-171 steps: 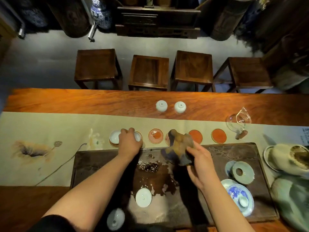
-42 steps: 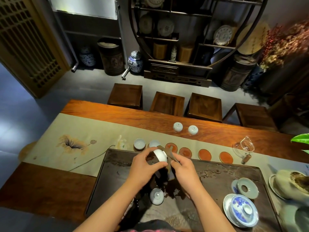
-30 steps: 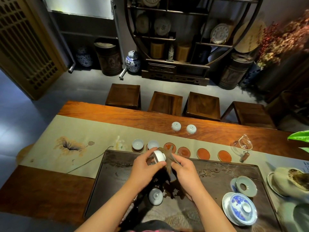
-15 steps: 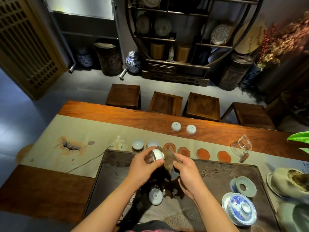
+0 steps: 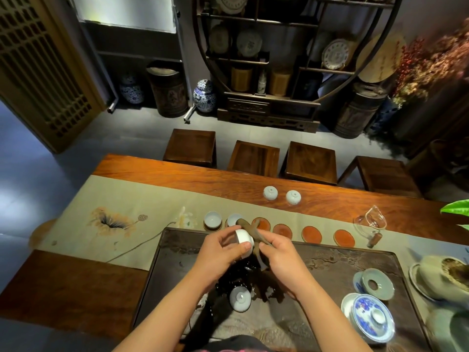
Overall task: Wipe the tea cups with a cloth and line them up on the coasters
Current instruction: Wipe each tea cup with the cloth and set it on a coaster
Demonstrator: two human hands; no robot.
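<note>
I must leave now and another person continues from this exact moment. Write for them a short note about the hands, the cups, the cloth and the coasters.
Left hand grips a white tea cup above the dark tea tray.
Right hand holds the brown cloth against that cup; wiping is under way.
Done: two cups stand on the leftmost coasters.
Free: four red coasters.
Left: finish this cup and set it on the next free coaster. Then, probably, the upturned cup on the tray and the two upturned cups on the far wood.
</note>
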